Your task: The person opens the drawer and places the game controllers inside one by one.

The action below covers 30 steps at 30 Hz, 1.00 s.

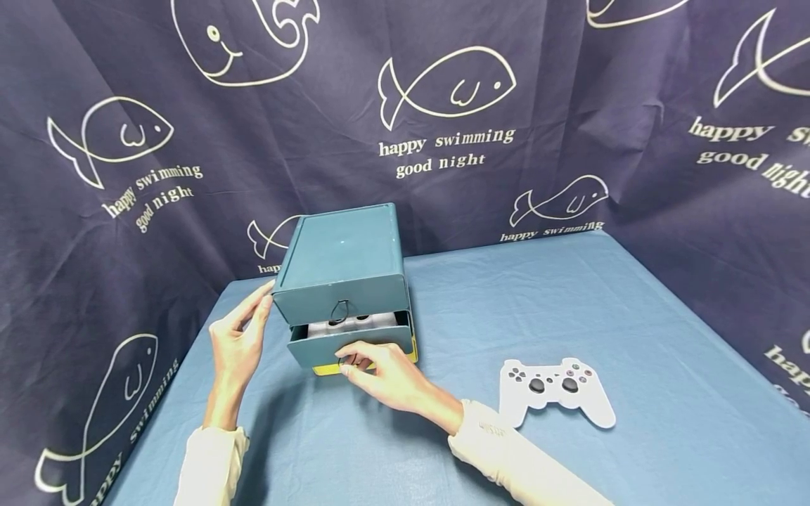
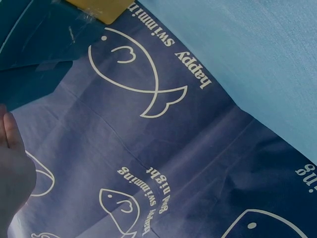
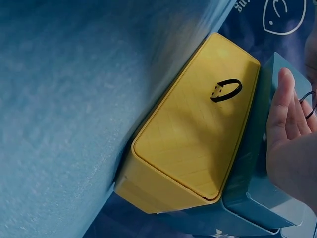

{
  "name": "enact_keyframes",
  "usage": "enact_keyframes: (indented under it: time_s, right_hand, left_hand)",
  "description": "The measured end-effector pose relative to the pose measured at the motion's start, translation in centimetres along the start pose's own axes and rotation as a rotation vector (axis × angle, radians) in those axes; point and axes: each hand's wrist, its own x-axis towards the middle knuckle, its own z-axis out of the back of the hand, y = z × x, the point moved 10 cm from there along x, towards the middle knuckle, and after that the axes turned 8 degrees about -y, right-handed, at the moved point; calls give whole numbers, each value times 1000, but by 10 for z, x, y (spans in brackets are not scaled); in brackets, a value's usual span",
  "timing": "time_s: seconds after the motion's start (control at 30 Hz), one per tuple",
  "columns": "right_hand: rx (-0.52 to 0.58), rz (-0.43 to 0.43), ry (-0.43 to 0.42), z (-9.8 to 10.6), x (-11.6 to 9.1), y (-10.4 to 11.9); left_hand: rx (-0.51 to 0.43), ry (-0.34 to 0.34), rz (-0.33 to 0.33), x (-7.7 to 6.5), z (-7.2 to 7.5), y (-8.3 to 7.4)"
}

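1. Nearest the camera are two cream cloth sleeves (image 1: 506, 450), both in front of a boxy stack of teal and yellow drawers (image 1: 344, 246), the landmark for all places here.
2. The navy cloth backdrop (image 1: 544, 112), printed with pale fish outlines and lettering, hangs behind the stack and to both sides of it.
3. A table covered in plain blue cloth (image 1: 481, 302) lies under the stack and spreads mostly to its right.
4. At the bottom of the stack is a yellow box-shaped drawer unit (image 3: 193, 124) with rounded corners, its front closed.
5. Above the yellow unit, a teal drawer with a flat front (image 1: 316, 349) stands partly pulled out of the stack, towards the person.
6. A flat white game controller with two black thumbsticks (image 1: 553, 385) lies to the right of the stack, well apart from it.
7. The left hand (image 1: 237, 344) touches the stack's upper left front corner, fingers extended and close together, thumb apart from them.
8. The right hand (image 1: 386, 372), at the stack's front, pinches the pulled-out drawer's thin black loop handle (image 3: 307, 94) between thumb and fingertips.
9. Inside that drawer sits a white object with dark round spots (image 1: 380, 322), partly hidden by the drawer front.
10. Another black loop (image 1: 340, 302) hangs on the stack's closed top drawer.
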Motion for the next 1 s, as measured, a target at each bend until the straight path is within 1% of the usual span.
enact_keyframes:
  time_s: [0.27, 0.5, 0.63, 0.73, 0.9, 1.0]
  right_hand:
    - [-22, 0, -5, 0, 6, -4]
    - [-34, -35, -25, 2, 12, -11]
    - [-37, -38, -31, 2, 15, -13]
    - [-38, -44, -32, 2, 17, -15]
    - [-46, -55, -27, 2, 18, -18]
    - [-42, -58, -25, 2, 19, -18]
  left_hand:
    - [5, 2, 0, 0, 0, 1]
    - [7, 2, -2, 0, 0, 0]
    - [7, 2, -2, 0, 0, -1]
    - [18, 5, 1, 0, 0, 4]
    - [25, 6, 4, -2, 1, 23]
    - [15, 7, 3, -2, 2, 24]
